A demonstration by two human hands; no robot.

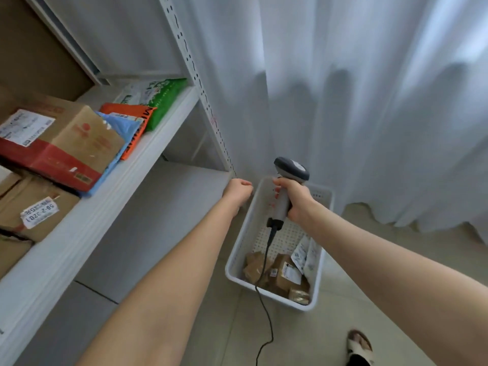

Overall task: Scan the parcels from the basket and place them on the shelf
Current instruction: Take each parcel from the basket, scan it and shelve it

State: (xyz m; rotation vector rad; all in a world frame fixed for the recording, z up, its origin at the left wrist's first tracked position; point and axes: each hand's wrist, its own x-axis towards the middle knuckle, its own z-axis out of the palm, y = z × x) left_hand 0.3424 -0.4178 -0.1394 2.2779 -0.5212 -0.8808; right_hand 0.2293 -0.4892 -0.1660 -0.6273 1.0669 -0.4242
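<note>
My right hand (298,204) grips scanner (291,169) | left hand (237,192) curled, grasp unclear | risk: cable (270,239) snags parcels (284,276) in basket (239,247)

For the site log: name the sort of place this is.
Likely a parcel storeroom or pickup point: white shelf holding labelled parcels, floor basket with more, corded scanner in the right hand.

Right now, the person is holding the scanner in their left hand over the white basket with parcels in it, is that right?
Not quite. The head view shows the scanner gripped in the right hand, not the left. The left hand is curled beside the rim of the white basket. The rest holds: parcels lie in the basket.
</note>
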